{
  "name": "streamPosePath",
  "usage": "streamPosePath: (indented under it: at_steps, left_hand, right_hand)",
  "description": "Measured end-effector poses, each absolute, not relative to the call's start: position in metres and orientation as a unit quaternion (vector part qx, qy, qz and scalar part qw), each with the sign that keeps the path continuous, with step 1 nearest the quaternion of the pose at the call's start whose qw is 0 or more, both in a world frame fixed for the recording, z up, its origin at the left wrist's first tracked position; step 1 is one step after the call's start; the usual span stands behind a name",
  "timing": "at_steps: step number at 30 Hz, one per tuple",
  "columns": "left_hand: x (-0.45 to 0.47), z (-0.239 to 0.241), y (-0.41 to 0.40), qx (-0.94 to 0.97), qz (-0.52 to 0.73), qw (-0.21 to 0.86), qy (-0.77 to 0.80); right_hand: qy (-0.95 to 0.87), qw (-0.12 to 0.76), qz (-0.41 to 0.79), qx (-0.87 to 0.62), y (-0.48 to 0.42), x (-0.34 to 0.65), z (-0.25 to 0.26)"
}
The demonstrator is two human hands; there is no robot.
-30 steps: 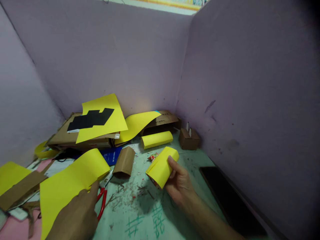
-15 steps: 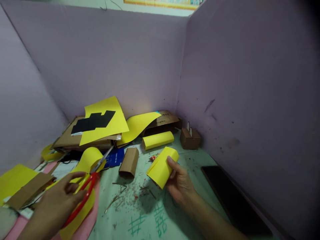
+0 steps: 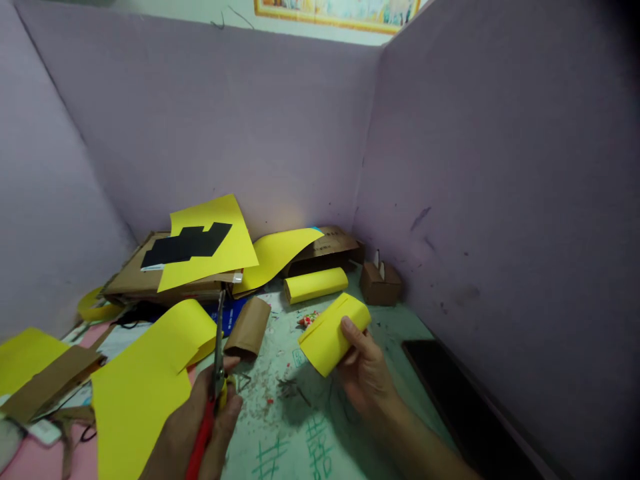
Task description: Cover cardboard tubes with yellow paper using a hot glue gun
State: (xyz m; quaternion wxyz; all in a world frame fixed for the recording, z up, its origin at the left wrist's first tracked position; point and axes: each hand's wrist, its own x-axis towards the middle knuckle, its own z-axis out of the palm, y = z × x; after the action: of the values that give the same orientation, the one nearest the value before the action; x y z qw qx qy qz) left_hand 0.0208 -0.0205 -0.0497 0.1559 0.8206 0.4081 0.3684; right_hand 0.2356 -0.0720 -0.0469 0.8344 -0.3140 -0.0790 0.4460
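My left hand is closed around a pair of scissors with red and yellow handles, blades pointing up and away. Beneath and beside it lies a large yellow paper sheet, its far end curled over. In my right hand is a yellow paper-covered tube, tilted, with my thumb on its upper side. Between the hands, a bare brown cardboard tube lies on the table. A second yellow-covered tube rests behind the held one.
A cardboard box at the back left bears a yellow sheet with a black paper cutout. A small brown box stands by the right wall. A dark flat panel lies at right. Scraps litter the green tabletop.
My left hand has moved right with the scissors, which now point more steeply away from me. The brown tube has tilted slightly. My right hand keeps hold of the yellow tube.
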Motion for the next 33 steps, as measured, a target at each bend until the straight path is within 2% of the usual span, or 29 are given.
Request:
streamPosePath:
  at_steps: [16, 22, 28, 33]
  left_hand:
    - [0.025, -0.067, -0.024, 0.901, 0.245, 0.068, 0.351]
    - [0.023, -0.059, -0.022, 0.919, 0.215, 0.062, 0.326]
    - [0.025, -0.067, -0.022, 0.906, 0.264, 0.049, 0.327]
    - [0.023, -0.072, -0.021, 0.918, 0.253, 0.015, 0.306]
  right_hand:
    - [-0.119, 0.860, 0.408, -0.283, -0.075, 0.237, -0.044]
    - [-0.122, 0.849, 0.429, -0.283, -0.077, 0.234, -0.041]
    - [-0.103, 0.845, 0.432, -0.297, -0.078, 0.230, -0.043]
    - [-0.102, 0.843, 0.441, -0.292, -0.079, 0.229, -0.045]
